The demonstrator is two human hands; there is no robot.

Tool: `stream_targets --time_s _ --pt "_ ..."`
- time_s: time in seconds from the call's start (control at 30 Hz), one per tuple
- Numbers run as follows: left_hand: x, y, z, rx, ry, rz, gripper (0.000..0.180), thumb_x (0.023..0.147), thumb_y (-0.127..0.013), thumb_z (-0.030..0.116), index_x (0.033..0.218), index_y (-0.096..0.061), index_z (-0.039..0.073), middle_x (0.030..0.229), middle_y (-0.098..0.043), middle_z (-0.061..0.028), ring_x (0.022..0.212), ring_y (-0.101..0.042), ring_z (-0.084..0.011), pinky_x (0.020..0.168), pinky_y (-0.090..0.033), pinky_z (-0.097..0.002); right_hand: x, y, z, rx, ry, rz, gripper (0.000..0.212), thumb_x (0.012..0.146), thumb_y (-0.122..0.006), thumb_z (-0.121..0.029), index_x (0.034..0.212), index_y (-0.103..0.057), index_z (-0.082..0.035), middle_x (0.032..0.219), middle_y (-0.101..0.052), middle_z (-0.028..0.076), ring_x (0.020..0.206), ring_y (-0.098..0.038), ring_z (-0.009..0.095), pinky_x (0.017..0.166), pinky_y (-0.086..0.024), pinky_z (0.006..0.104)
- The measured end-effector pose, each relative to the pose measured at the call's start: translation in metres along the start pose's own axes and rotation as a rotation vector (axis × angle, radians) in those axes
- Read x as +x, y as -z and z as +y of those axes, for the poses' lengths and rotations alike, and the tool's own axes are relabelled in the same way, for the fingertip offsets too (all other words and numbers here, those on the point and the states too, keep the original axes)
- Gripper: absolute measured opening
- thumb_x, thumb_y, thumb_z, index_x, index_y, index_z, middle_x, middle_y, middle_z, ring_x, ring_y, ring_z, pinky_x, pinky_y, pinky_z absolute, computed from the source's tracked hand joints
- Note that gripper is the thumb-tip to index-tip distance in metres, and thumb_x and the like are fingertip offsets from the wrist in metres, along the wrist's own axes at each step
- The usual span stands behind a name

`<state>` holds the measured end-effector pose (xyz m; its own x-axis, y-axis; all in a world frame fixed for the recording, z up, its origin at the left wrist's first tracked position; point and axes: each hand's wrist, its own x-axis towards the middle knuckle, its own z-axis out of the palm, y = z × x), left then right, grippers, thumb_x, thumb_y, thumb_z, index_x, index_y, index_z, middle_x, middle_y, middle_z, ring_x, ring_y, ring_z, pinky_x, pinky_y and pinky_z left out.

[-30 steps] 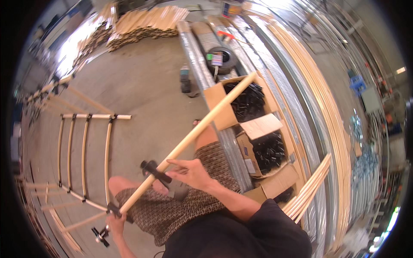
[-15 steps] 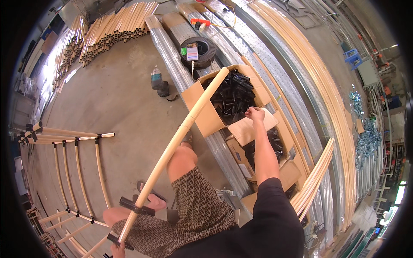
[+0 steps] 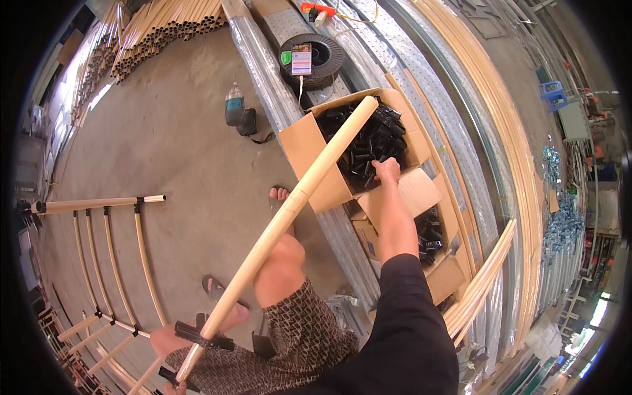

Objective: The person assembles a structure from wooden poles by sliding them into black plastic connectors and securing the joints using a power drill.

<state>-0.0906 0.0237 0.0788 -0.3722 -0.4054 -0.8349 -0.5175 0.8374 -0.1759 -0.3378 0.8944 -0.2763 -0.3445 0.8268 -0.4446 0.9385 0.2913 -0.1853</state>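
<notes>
A long tan pipe [image 3: 283, 210] slants across my lap, its far end over an open cardboard box [image 3: 308, 158]. At the pipe's near end, low in view, my left hand [image 3: 174, 388] is closed round it, mostly cut off by the lower edge. Black pipe connectors [image 3: 209, 337] are fitted on the pipe near that hand. My right hand [image 3: 387, 171] reaches into the box, at the near side of a heap of black connectors [image 3: 375, 141]. Its fingers are bent together; what they pinch is hidden.
A second box [image 3: 431, 240] of black parts stands nearer me. On the left is a tan pipe frame [image 3: 141, 263] with black joints. A cordless driver [image 3: 238, 113] lies on the floor. A phone [image 3: 301, 59] rests on a black spool [image 3: 329, 59]. Loose tan pipes [image 3: 484, 283] lean at right.
My right hand has moved from above the cardboard flap down to the heap of connectors. The pipe's far end has shifted right in view, and the view has turned slightly.
</notes>
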Motion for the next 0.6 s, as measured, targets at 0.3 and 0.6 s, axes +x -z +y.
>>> stream_targets --time_s 0.3,0.6 --pt "0.005 -0.01 -0.007 0.011 -0.029 0.015 0.075 0.1 -0.053 0.057 0.146 -0.049 -0.001 0.142 -0.054 -0.0305 0.135 -0.048 -0.0458 0.108 -0.041 -0.0481 -0.094 0.101 0.024 0.542 0.772 0.165 0.025 0.086 -0.078 -0.01 0.109 -0.069 -0.004 0.109 -0.072 0.012 0.09 -0.071 0.02 0.081 -0.055 0.0351" --pt "0.019 -0.018 -0.02 -0.05 -0.162 0.094 0.084 0.099 -0.046 0.068 0.149 -0.046 0.0 0.141 -0.053 -0.0329 0.135 -0.046 -0.0488 0.109 -0.039 -0.0487 -0.249 0.163 0.057 0.433 1.09 0.163 0.042 0.079 -0.071 0.007 0.119 -0.069 -0.007 0.135 -0.063 0.018 0.123 -0.063 0.037 0.1 -0.053 0.0401"
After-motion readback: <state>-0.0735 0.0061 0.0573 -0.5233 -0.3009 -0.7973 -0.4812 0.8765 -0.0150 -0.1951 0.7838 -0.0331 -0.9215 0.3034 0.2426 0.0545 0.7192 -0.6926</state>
